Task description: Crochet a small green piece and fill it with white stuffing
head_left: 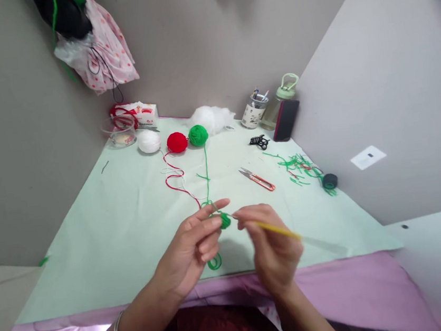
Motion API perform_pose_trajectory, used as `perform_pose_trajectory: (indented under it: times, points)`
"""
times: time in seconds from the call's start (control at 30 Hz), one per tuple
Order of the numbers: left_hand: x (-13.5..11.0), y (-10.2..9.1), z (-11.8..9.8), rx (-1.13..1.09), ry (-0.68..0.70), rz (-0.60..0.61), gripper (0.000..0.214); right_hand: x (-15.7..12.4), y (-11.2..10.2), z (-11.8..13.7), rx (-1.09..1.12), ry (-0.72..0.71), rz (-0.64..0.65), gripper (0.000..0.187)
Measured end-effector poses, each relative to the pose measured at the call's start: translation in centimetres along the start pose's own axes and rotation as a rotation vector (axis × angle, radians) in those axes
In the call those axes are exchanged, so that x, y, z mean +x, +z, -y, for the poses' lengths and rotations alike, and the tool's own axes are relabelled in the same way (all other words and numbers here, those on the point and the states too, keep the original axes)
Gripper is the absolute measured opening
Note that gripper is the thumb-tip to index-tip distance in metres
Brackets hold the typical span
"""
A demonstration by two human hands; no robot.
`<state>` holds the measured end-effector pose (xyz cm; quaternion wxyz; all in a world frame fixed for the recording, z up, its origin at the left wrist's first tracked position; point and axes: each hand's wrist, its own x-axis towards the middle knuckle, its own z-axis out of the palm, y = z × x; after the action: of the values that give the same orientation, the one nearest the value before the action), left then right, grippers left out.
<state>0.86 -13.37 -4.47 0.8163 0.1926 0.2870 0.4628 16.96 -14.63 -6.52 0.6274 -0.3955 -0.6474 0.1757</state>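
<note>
My left hand [193, 245] pinches a small green crochet piece [225, 220] between thumb and fingers, with green yarn looped over the forefinger. My right hand [271, 244] grips a yellow crochet hook [279, 230] whose tip is at the green piece. The green strand [207, 172] runs up the table to a green yarn ball [198, 135]. A loose green loop [214, 262] hangs below my left hand.
On the pale green table cover [111, 225] lie a red yarn ball [177, 142], a white ball [148, 140], white stuffing [209, 118], red-handled snips [257, 179], green yarn scraps [298, 166], a black clip [259, 141], a glass bowl [120, 132], a pen cup [253, 112] and a bottle [279, 103].
</note>
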Motion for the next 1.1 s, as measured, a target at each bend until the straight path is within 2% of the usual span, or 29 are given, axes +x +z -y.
perform_pose_trajectory:
  times: [0.07, 0.13, 0.27, 0.4, 0.57, 0.67, 0.8, 0.97, 1.1]
  points:
    - [0.1, -0.1, -0.3, -0.021, 0.034, -0.016, 0.038, 0.6, -0.2, 0.0, 0.212, 0.199, -0.049, 0.022]
    - [0.1, 0.0, -0.3, 0.015, 0.079, -0.022, 0.035, 1.0, -0.2, -0.1, 0.366, 0.305, -0.027, 0.019]
    - [-0.3, 0.1, 0.4, 0.157, 0.14, -0.019, 0.031, 0.9, 0.0, -0.3, 0.414, 0.371, 0.069, 0.015]
    - [-0.5, -0.1, 0.6, 0.238, 0.163, -0.008, 0.03, 0.8, -0.1, -0.1, 0.477, 0.432, 0.044, 0.014]
    - [-0.6, -0.1, 0.3, 0.266, 0.175, -0.021, 0.027, 1.2, -0.3, 0.3, 0.523, 0.434, 0.018, 0.019]
    - [-0.7, -0.1, 0.2, 0.277, 0.182, -0.025, 0.029, 1.1, -0.4, 0.5, 0.46, 0.391, 0.044, 0.022]
    - [-0.8, -0.4, 0.2, 0.357, 0.228, -0.062, 0.031, 0.8, -0.7, 0.9, 0.239, 0.251, 0.098, 0.023]
    - [-0.7, -0.2, 0.1, 0.535, 0.306, -0.133, 0.03, 0.3, -0.9, 1.5, -0.053, -0.089, 0.176, 0.025]
    - [-1.0, 0.3, 0.2, 0.563, 0.38, -0.23, 0.029, -0.1, -0.7, 1.1, -0.317, -0.316, 0.246, 0.03]
